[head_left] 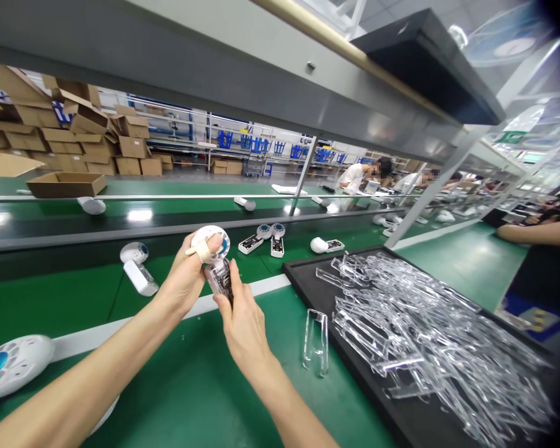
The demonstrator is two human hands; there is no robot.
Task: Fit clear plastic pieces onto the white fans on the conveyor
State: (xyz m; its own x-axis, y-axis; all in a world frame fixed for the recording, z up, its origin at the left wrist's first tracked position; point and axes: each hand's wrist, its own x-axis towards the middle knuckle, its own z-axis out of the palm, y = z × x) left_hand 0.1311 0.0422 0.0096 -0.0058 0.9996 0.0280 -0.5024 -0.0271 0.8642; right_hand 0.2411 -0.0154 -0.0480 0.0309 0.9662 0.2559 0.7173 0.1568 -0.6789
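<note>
My left hand (189, 270) is closed round the white round head of a handheld device (221, 278), with tape or a band around one finger. Below the head, the device's handle shows its inner parts through a clear piece, and my right hand (242, 311) grips it between thumb and fingers. On the green bench right of my hands lies a clear plastic frame (316, 342). Beside it, a black tray (354, 379) holds a heap of clear frames (429, 330).
Several similar devices lie beyond my hands, among them an open pair (270, 239) and a closed white one (140, 274). A large white device (21, 367) is at the left edge. A metal shelf (242, 68) crosses overhead. People sit farther along; a person's arm (536, 234) shows at right.
</note>
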